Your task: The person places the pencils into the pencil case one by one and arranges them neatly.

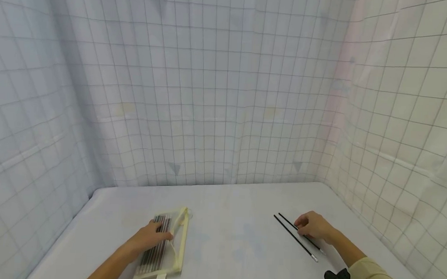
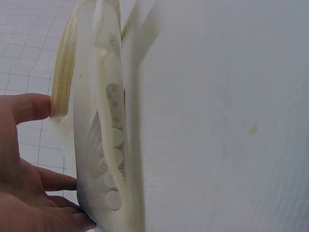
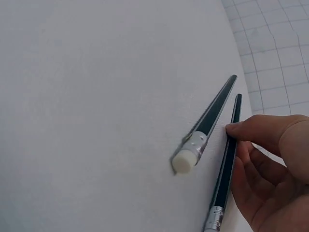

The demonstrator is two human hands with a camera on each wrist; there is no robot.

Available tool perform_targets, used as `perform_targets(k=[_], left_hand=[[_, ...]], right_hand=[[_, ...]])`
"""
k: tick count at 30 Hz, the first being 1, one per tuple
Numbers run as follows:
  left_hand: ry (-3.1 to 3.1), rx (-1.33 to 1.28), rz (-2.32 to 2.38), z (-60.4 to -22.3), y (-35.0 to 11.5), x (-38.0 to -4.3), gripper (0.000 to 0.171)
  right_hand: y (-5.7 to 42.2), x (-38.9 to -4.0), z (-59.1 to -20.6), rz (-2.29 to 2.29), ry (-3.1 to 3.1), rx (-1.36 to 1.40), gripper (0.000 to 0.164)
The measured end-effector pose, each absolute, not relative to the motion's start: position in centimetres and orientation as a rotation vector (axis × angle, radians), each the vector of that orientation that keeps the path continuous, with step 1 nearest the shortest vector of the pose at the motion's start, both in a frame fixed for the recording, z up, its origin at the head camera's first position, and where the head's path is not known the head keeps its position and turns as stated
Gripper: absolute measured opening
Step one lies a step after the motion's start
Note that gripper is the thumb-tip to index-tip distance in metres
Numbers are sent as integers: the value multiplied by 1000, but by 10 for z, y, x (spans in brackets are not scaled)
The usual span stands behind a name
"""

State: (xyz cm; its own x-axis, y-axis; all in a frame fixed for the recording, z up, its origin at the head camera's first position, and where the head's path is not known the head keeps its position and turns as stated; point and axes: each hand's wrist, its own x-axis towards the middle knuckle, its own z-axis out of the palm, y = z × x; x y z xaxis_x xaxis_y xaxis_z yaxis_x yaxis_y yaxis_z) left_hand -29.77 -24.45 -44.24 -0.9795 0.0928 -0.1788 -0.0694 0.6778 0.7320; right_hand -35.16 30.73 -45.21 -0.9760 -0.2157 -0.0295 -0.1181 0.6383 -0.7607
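My left hand rests on a clear zip pencil pouch with pale yellow trim, its thumb and fingers spread. Several dark pencils show through the pouch's plastic. In the left wrist view, the thumb touches the yellow zipper edge, while the other fingertips are against the clear side. On the right, my right hand pinches a dark pencil between thumb and fingers, partway along its shaft. A second dark pencil lies on the table beside it, its silver ferrule and white eraser pointing toward me.
Both sides share a white-covered table. White grid-patterned curtains hang behind it and along the left and right. A small white block sits at the pouch's near edge, and a black object is by my right wrist.
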Motion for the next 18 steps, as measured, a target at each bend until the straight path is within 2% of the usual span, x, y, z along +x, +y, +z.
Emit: perform_targets(k=[18], left_hand=[[2687, 15, 1194, -438, -245, -293, 90]], right_hand=[[292, -359, -440, -1231, 2826, -166, 16]])
